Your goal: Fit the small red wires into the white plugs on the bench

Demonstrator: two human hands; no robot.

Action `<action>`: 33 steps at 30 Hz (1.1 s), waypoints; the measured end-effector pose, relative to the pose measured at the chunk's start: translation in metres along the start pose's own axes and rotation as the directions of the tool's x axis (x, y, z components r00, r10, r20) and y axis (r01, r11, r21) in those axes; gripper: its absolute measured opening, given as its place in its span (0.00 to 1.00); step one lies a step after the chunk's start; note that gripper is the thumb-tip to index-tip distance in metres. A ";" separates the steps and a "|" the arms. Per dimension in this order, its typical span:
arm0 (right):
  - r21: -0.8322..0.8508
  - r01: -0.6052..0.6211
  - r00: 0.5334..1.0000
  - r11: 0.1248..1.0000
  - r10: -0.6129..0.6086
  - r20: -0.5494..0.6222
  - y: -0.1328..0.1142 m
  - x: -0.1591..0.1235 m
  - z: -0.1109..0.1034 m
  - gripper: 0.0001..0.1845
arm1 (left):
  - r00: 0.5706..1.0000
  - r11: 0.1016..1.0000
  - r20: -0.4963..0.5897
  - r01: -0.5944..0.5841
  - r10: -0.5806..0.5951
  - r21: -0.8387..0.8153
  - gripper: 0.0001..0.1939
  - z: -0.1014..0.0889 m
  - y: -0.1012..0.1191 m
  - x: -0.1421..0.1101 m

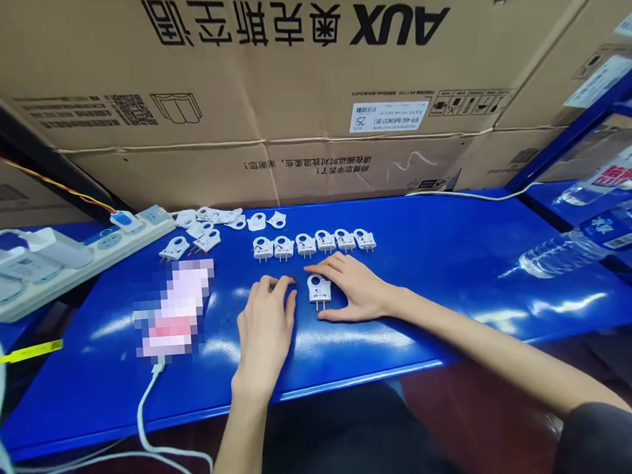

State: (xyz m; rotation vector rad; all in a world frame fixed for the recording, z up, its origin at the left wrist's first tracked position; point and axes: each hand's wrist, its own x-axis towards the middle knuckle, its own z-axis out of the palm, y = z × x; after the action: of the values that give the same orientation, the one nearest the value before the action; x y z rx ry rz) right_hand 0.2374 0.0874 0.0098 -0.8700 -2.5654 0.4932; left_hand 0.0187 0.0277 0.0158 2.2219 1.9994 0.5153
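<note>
A person's right hand [355, 288], thumb and fingers spread apart, curves around a white two-pin plug [319, 289] lying on a blue table [431, 258], though whether it touches the plug cannot be told. The left hand [266, 320], loosely bent and gripping nothing, rests just beside it. Six similar plugs [304, 245] line up beyond the hands, near a cardboard box [285, 109].

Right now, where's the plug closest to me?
Head view, centre: the white plug lies in the curl of your right hand, nearer than the row of plugs.
</note>
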 end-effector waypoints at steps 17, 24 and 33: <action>0.009 0.050 0.998 0.999 -0.049 -0.051 0.001 0.007 0.008 0.42 | 0.988 0.962 -0.135 0.033 -0.072 -0.270 0.10 0.004 0.009 -0.013; 0.042 0.090 0.979 0.995 -0.081 -0.188 -0.003 0.007 0.012 0.36 | 0.986 0.943 -0.159 -0.098 0.049 -0.318 0.11 0.005 0.013 -0.017; -0.130 0.229 0.910 0.965 -0.260 -0.322 -0.001 0.009 0.014 0.30 | 0.964 0.921 -0.262 -0.137 0.039 -0.366 0.08 0.008 0.009 -0.016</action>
State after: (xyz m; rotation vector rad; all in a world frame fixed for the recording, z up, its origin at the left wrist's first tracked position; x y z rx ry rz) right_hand 0.2239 0.0892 0.0007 -0.5868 -2.3451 0.1388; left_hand 0.0283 0.0119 0.0082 2.0905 1.7119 1.1409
